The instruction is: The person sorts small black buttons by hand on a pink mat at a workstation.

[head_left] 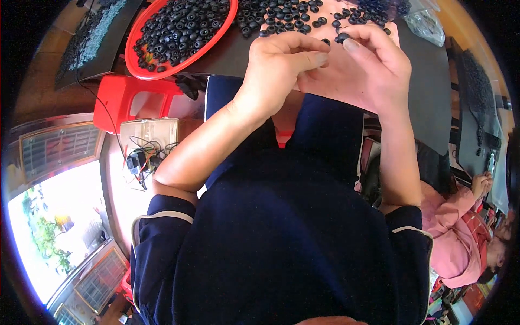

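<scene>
One black bead point(342, 38) sits pinched in my right fingers point(351, 45), probably for fine control; my left fingers point(319, 58) curve narrowly, hold unclear.

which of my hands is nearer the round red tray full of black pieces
Left. Your left hand is just to the right of the red tray, apart from its rim; your right hand is farther right, beyond the left.

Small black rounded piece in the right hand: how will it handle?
The small black rounded piece is probably light, being tiny beside the right hand. Its curved outline may let it roll if pushed.
</scene>
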Demonstrator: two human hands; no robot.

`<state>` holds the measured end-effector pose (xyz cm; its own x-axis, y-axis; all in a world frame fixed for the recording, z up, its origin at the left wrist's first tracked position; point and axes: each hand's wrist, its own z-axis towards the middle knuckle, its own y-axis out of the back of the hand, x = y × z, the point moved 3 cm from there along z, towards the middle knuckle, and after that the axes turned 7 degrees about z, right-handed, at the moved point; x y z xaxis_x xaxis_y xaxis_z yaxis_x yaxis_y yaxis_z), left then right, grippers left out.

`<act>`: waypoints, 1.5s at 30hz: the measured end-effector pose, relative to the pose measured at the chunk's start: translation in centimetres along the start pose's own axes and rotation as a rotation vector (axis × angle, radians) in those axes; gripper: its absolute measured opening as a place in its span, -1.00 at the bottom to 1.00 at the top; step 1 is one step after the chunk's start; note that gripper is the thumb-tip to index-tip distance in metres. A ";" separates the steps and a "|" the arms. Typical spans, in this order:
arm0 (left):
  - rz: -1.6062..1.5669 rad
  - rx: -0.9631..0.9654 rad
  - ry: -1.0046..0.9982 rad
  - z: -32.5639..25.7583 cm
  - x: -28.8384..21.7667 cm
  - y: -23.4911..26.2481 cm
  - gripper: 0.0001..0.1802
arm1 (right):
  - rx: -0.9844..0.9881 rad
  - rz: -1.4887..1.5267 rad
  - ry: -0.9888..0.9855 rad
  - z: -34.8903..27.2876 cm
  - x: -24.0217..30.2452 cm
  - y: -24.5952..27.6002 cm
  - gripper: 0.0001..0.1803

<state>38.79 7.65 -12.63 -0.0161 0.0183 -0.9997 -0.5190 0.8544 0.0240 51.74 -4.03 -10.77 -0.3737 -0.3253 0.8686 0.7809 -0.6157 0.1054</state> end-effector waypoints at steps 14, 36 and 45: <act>-0.146 -0.007 0.064 0.2 0.2 -1.0 -0.86 | -0.084 0.089 -0.184 -2.1 0.1 -1.3 -0.88; 0.238 -0.048 -0.169 0.7 -0.2 -1.7 -0.90 | -0.042 -0.097 -0.065 -2.8 0.6 -1.0 -0.91; 0.119 0.004 0.015 1.2 0.1 -1.8 -0.89 | -0.303 0.014 -0.013 -3.9 0.1 1.5 -0.84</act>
<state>40.80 6.73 -12.83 -0.0906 0.1123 -0.9895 -0.5093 0.8486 0.1430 50.88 -7.77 -12.43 -0.3558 -0.3272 0.8754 0.6006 -0.7978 -0.0541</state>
